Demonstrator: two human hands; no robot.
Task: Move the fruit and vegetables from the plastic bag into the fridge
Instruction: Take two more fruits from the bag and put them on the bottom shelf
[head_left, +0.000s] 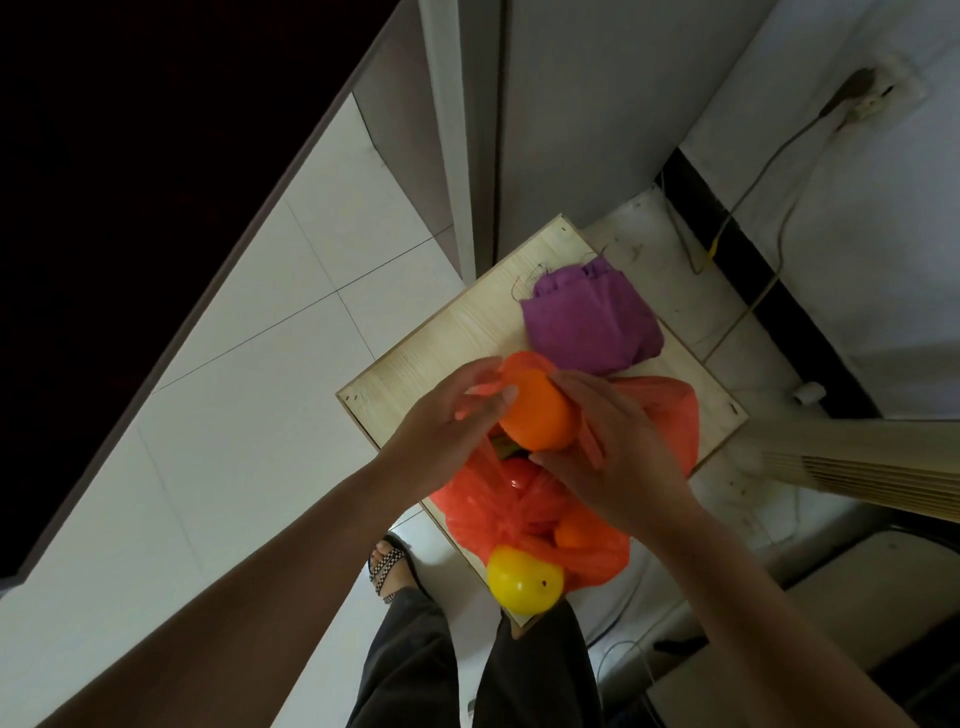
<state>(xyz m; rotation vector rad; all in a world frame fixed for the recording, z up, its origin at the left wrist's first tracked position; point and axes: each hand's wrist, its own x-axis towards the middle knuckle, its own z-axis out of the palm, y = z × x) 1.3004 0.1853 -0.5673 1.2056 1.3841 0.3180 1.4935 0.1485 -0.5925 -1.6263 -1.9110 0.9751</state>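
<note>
An orange plastic bag (670, 421) lies on a small light wooden table (441, 353). Above its mouth an orange fruit (537, 415) is held between both hands. My left hand (441, 421) touches the fruit's left side and pinches a strip of the bag's plastic. My right hand (613, 441) wraps the fruit from the right and below. A red fruit (514, 475) and a smaller orange one (571, 532) show inside the bag. A yellow fruit (524, 582) rests at the bag's near end, at the table edge. The grey fridge (571, 104) stands closed just beyond the table.
A folded purple cloth (587, 322) lies on the table's far side, beside the bag. A wall socket with a cord (857, 104) is at the upper right. A beige slatted appliance (857, 467) stands to the right. White floor tiles (234, 415) spread to the left; my sandalled foot (387, 566) is below.
</note>
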